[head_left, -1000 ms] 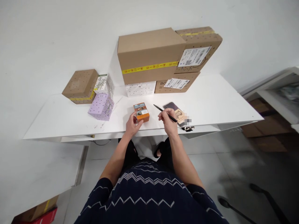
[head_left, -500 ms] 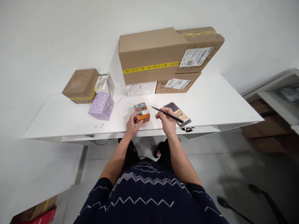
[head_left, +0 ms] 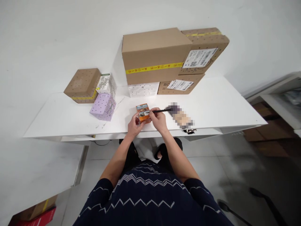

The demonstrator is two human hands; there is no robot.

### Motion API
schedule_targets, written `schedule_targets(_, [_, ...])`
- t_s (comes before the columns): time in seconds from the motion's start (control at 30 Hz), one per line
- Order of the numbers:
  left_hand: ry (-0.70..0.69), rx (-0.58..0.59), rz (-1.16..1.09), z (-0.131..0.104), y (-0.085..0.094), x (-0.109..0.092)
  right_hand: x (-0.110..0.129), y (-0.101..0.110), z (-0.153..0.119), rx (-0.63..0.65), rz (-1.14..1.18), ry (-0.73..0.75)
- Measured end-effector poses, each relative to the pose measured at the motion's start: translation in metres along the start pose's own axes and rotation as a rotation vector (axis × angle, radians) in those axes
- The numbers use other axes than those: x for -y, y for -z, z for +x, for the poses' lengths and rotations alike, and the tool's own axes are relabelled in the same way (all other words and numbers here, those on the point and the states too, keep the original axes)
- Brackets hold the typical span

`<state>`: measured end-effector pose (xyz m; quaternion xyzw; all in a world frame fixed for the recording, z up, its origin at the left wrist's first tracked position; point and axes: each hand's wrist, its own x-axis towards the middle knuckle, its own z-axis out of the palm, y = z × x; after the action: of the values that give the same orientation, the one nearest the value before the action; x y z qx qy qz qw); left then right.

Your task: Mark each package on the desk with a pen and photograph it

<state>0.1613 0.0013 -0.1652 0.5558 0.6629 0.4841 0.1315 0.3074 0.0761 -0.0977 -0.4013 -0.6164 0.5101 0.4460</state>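
A small orange and blue printed box (head_left: 142,109) lies on the white table (head_left: 211,110) near its front edge. My left hand (head_left: 134,125) is closed on the near left side of this box, thumb along its front. In my right hand (head_left: 159,120) is a slim black pen (head_left: 162,110), pinched between the fingers and lying almost level. Its tip end reaches over the top of the box, and my right fingertips are at the box's right side. A blurred-out flat object (head_left: 180,116) lies right of the pen.
Behind stand large cardboard boxes (head_left: 155,58) with yellow tape, over a white dotted box (head_left: 143,89). To the left are a brown box (head_left: 82,83), a white carton (head_left: 107,83) and a lilac box (head_left: 103,106). A metal clip (head_left: 190,131) is at the front edge.
My right hand has moved left with the pen, from beside the box to its top and right side. The pen has turned closer to level. My left hand stays on the box.
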Motion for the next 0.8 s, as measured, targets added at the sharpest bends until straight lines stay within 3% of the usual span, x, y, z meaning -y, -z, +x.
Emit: schedule_targets(0.8, [0.007,0.001,0.015,-0.0001,0.0000,-0.0012,0.0069,-0.0010,0.0026,0.084,-0.253,0.095])
